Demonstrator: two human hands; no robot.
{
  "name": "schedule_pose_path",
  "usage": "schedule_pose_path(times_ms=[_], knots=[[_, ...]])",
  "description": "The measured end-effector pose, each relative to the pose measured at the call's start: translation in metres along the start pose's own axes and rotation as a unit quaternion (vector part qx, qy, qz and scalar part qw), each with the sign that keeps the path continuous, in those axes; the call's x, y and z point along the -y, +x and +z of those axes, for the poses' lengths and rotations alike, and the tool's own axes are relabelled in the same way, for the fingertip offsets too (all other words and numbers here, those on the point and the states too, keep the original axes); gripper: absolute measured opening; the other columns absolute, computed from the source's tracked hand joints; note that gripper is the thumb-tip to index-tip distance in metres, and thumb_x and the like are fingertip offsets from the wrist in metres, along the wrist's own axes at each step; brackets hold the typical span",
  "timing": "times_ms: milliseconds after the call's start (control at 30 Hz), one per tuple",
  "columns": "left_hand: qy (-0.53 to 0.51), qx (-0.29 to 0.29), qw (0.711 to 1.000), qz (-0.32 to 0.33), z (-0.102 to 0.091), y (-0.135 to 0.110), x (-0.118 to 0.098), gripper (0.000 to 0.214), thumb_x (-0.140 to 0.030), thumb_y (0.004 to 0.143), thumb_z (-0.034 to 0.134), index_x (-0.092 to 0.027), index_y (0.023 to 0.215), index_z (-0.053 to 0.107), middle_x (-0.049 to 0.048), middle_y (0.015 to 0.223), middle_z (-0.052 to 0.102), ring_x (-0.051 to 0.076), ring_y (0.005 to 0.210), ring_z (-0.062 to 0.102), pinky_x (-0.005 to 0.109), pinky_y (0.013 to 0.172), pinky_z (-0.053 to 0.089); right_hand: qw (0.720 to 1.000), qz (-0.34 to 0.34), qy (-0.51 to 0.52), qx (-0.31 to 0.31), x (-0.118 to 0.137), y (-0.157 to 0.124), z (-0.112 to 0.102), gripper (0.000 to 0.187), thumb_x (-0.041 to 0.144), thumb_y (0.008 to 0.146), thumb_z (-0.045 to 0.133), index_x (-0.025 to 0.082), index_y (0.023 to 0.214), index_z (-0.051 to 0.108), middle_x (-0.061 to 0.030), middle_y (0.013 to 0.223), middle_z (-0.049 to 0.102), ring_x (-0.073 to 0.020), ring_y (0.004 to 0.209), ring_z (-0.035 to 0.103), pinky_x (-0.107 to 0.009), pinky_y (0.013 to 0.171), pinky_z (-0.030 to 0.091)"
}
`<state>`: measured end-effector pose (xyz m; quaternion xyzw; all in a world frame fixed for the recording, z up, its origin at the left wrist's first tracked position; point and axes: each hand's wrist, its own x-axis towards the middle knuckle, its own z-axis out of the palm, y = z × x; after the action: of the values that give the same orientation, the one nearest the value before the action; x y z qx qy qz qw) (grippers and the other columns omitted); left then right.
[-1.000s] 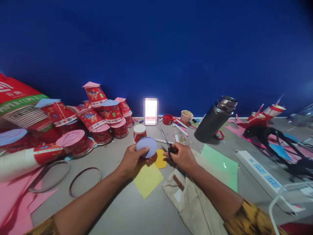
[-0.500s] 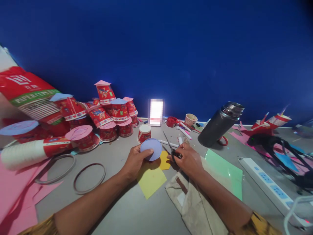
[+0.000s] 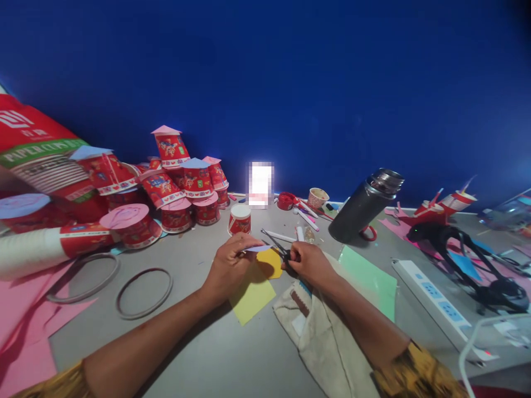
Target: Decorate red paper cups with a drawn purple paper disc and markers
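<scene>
Near the middle of the table my left hand point(image 3: 231, 264) pinches a pale blue paper disc point(image 3: 258, 249), seen almost edge-on. My right hand point(image 3: 309, 261) is closed round the black handles of a pair of scissors point(image 3: 277, 241). The scissor blades are parted and point up and left, close to the disc's right edge; whether they touch it I cannot tell. Under the hands lie a yellow-orange piece of paper point(image 3: 270, 264) and a light yellow sheet point(image 3: 251, 298). A red paper cup point(image 3: 239, 220) stands upside down just behind my left hand.
Red cups topped with paper point(image 3: 199, 179) are stacked at left. Two grey rings point(image 3: 144, 293) lie before them. At right are a black flask point(image 3: 365, 207), green sheet point(image 3: 371, 282), power strip point(image 3: 433, 301) and beige cloth point(image 3: 327, 337). A pixelated bright rectangle point(image 3: 260, 185) stands behind.
My left hand has tipped the blue disc from facing me to nearly edge-on. The scissors have come closer to it, blades parted. The whole view has shifted slightly.
</scene>
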<state>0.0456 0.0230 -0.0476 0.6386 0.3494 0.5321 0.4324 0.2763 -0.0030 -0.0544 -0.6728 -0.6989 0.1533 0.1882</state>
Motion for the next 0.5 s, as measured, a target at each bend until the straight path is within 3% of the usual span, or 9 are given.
schedule_pose_path(times_ms=[100, 300, 400, 500], knots=[[0.004, -0.007, 1.0, 0.017, -0.0004, -0.0006, 0.0031, 0.019, -0.018, 0.077, 0.075, -0.029, 0.086, 0.088, 0.0087, 0.101, 0.073, 0.026, 0.099, 0.067, 0.038, 0.093, 0.055, 1.0, -0.022, 0.001, 0.016, -0.0025, 0.0001, -0.0028, 0.02, 0.005, 0.076, 0.073, 0.02, 0.073, 0.059, 0.0029, 0.075, 0.064, -0.0139, 0.07, 0.053, -0.024, 0.066, 0.03], [0.029, -0.011, 0.999, 0.039, -0.0014, 0.0002, 0.0087, 0.019, -0.021, 0.077, 0.077, -0.03, 0.088, 0.089, 0.0094, 0.11, 0.071, 0.026, 0.106, 0.067, 0.038, 0.097, 0.054, 0.996, -0.062, 0.008, 0.061, -0.0075, -0.0017, -0.0085, 0.009, 0.01, 0.081, 0.072, 0.019, 0.082, 0.07, -0.0016, 0.084, 0.072, -0.0171, 0.08, 0.062, -0.026, 0.072, 0.037], [-0.013, 0.008, 1.0, -0.022, 0.001, -0.0003, 0.0041, 0.017, -0.021, 0.075, 0.076, -0.025, 0.086, 0.088, 0.0085, 0.096, 0.077, 0.025, 0.093, 0.069, 0.037, 0.089, 0.057, 0.994, -0.075, 0.074, 0.032, -0.0084, -0.0022, -0.0068, 0.007, 0.017, 0.087, 0.068, 0.019, 0.09, 0.074, -0.0039, 0.091, 0.076, -0.0188, 0.085, 0.066, -0.029, 0.079, 0.044], [-0.061, 0.041, 0.989, -0.126, 0.0043, -0.0023, -0.0006, 0.01, -0.025, 0.077, 0.076, -0.019, 0.073, 0.083, 0.0061, 0.068, 0.072, 0.02, 0.065, 0.063, 0.032, 0.064, 0.054, 0.971, -0.056, 0.232, -0.02, -0.0065, -0.0028, -0.0016, 0.026, 0.035, 0.089, 0.069, 0.019, 0.11, 0.072, -0.0051, 0.098, 0.076, -0.0169, 0.079, 0.065, -0.029, 0.074, 0.05]])
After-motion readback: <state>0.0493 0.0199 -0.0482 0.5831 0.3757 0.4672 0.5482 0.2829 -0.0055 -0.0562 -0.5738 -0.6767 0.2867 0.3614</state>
